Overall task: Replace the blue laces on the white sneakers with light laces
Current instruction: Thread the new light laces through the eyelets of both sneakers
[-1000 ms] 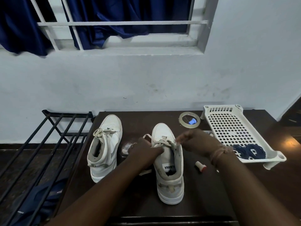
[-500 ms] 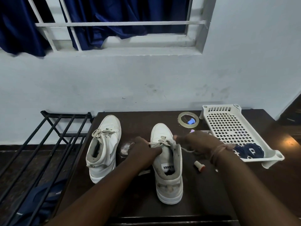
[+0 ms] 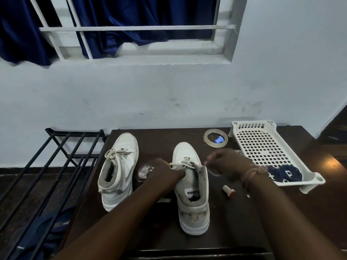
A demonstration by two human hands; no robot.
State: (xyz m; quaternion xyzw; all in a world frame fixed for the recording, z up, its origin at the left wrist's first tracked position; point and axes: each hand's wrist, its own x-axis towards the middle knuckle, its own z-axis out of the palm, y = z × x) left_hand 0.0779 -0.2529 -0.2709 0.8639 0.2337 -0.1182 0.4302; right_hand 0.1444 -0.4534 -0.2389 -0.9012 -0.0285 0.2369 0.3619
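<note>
I'm watching the right-hand sneaker (image 3: pixel 191 186) as my landmark: it stands on the dark worktop (image 3: pixel 234 222) with its long axis running away from me, toe toward the wall, heel toward me. My left hand (image 3: pixel 167 174) sits against its left side at the collar, fingers curled in at the top eyelets, where the light lace (image 3: pixel 183 164) crosses the tongue; whether it grips the lace or just steadies the shoe I can't tell. My right hand (image 3: pixel 228 163) is just off the sneaker's right side, fingers pinched on a thin pale strand that I take to be the lace's free end, which loops down below the hand. I judge the pull to come runs sideways, right and away from the sneaker, across its long axis, and the right hand is the one placed for it.

Left of the landmark, near but apart, stands the other sneaker (image 3: pixel 120 171), already laced light, parallel. To the right, in the near end of the white perforated tray (image 3: pixel 262 145), lie the blue laces (image 3: pixel 283 172), out of both shoes.

Writing: the tongue label reads upside down from here, roughly "ALBANIA"; the first letters are unclear.
</note>
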